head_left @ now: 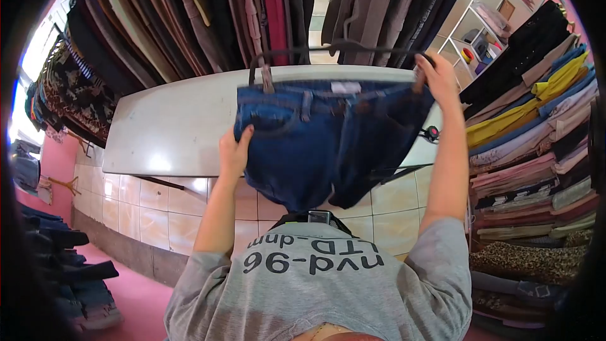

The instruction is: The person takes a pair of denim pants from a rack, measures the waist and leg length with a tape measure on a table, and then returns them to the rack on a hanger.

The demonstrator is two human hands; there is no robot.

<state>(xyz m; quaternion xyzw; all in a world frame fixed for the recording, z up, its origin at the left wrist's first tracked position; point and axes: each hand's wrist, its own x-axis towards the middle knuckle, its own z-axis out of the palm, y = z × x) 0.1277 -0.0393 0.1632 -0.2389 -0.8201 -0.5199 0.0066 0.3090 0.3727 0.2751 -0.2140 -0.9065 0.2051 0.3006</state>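
Note:
Dark blue denim jeans (297,151) hang from a black clip hanger (341,47) with a metal hook, held up in front of my body. A clip (267,81) grips the waistband at its left end, and a pale label shows inside the waist. My left hand (233,153) pinches the left side of the jeans below the pocket, thumb in front. At the top right corner, my right hand (440,82) is closed around the hanger's end and clip, by the waistband. The lower legs of the jeans are foreshortened.
Behind the jeans stands a white table (170,126). Trousers hang on racks (170,19) at the back and left. Folded clothes (536,151) are stacked along the right, near a white shelf (470,44). More folded jeans (69,271) lie at lower left. A small dark round object (432,133) rests on the table.

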